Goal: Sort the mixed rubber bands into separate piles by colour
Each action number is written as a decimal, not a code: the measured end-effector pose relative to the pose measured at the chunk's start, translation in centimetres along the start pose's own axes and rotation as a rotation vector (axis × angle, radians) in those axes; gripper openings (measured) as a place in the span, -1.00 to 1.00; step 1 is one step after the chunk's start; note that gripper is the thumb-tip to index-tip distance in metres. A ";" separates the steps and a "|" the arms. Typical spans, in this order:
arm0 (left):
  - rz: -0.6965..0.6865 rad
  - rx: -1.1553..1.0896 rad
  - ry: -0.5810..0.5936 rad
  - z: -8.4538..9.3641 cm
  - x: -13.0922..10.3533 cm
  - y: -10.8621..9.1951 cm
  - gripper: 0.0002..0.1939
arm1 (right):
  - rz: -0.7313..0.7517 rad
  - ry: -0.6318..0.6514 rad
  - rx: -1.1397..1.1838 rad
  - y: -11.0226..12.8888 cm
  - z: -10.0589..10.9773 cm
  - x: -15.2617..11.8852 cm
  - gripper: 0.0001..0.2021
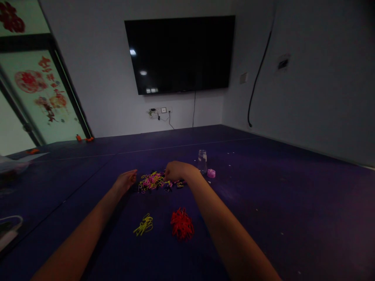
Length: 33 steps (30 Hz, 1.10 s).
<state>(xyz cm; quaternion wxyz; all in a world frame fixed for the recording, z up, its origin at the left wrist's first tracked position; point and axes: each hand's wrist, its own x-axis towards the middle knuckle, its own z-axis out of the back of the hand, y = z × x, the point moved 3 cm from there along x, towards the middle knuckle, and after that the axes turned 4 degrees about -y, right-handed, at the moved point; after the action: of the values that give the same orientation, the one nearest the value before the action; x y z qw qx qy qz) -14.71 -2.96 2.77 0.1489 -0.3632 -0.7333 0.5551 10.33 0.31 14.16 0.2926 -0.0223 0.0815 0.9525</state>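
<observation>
So I've got a mixed pile of little bands spread on the purple mat, right between my hands. My right hand is bent down over its right part, fingers bunched low; can't tell if there's a band in them. My left hand is just beside the left edge, fingers partly curled, and I can't make out anything in it either.

They look like rubber, so I'd guess super light, soft, stretchy, a bit grippy and hard to hurt short of overstretching. Tangling's the real pain, imo. Best hold is probably a fingertip pinch on one loop that sticks up at the edge, not a grab at the middle. Nearer me are the yellow bands and, to their right, the red bands, heaped thicker.
</observation>
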 end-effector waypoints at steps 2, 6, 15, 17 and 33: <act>-0.126 0.208 0.029 0.0 0.2 0.2 -0.90 | 0.011 0.002 -0.001 0.0 -0.1 0.2 -0.69; -0.633 0.952 0.161 -1.0 0.2 0.1 -0.90 | 0.032 0.011 -0.024 0.0 -0.2 0.4 -0.69; -0.914 1.419 0.293 -1.7 1.4 0.6 -0.82 | 0.034 -0.012 -0.030 0.0 -0.6 1.0 -0.66; -0.906 1.429 0.302 -1.6 1.7 0.8 -0.83 | 0.027 -0.013 -0.022 -0.1 -0.8 1.2 -0.67; -0.781 1.343 0.479 -1.5 0.8 0.5 -0.80 | 0.022 -0.002 -0.017 -0.2 -0.6 0.8 -0.67</act>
<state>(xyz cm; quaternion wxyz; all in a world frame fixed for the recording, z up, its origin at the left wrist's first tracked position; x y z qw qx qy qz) -14.12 -1.33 2.65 0.6709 -0.0231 -0.2658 0.6919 9.73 0.82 13.43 0.2820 -0.0228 0.0736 0.9563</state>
